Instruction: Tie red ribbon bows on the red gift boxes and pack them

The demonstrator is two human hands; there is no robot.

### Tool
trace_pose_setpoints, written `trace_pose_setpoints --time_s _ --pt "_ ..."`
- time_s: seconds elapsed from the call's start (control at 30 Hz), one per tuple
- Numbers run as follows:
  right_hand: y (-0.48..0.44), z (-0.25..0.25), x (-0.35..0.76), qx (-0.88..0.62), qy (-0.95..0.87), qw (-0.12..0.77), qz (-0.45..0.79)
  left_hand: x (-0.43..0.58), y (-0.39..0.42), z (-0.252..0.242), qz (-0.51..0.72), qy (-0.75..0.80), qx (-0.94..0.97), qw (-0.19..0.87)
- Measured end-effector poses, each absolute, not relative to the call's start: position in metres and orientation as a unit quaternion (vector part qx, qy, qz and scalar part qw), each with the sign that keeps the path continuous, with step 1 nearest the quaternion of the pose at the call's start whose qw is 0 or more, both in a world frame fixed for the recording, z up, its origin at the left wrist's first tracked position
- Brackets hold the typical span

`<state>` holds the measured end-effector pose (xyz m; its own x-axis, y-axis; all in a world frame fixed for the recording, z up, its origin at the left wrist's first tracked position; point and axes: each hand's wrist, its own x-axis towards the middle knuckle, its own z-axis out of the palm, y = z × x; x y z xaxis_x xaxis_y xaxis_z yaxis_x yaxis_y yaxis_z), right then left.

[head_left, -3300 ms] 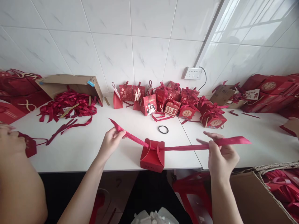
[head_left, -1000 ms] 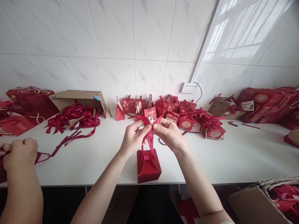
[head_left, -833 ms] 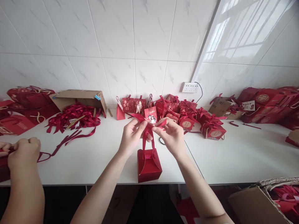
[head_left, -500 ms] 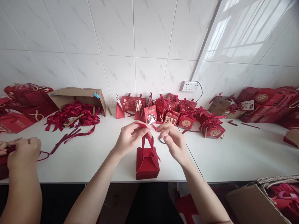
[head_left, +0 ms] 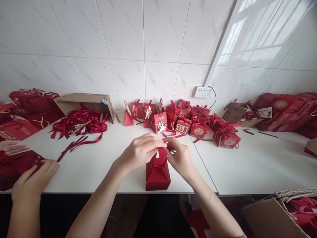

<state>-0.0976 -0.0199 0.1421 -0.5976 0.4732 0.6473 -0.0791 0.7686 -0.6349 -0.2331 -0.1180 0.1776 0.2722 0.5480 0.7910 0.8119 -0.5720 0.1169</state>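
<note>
A small red gift box (head_left: 158, 178) stands upright near the table's front edge, straight ahead. Red ribbon (head_left: 162, 152) rises from its top to my fingers. My left hand (head_left: 142, 150) is closed on the ribbon above the box, coming from the left. From the right, my right hand (head_left: 179, 153) pinches the same ribbon, its fingertips touching those of my left hand. The knot or loop between the fingertips is hidden by my fingers.
Finished red boxes (head_left: 198, 130) line the wall. Left, an open cardboard box (head_left: 86, 98) spills ribbons (head_left: 83, 122). Another person's hands (head_left: 34, 178) hold a red box at far left. A carton (head_left: 272, 215) of red boxes stands at lower right; a power strip (head_left: 202, 92) hangs on the wall.
My right hand has moved left and now meets my left hand at the ribbon. The other person's hand has opened out over a red box. The view has shifted slightly.
</note>
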Motion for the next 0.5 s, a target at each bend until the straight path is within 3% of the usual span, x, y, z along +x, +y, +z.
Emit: trace_pose_setpoints --time_s 0.27,0.5 --pt "-0.018 0.149 -0.095 -0.122 -0.71 0.403 0.564 -0.238 -0.113 0.159 -0.433 -0.4 -0.775 0.23" --pt "-0.018 0.137 -0.085 -0.244 -0.647 0.485 0.536 -0.2 -0.118 0.134 -0.631 -0.435 -0.637 0.085"
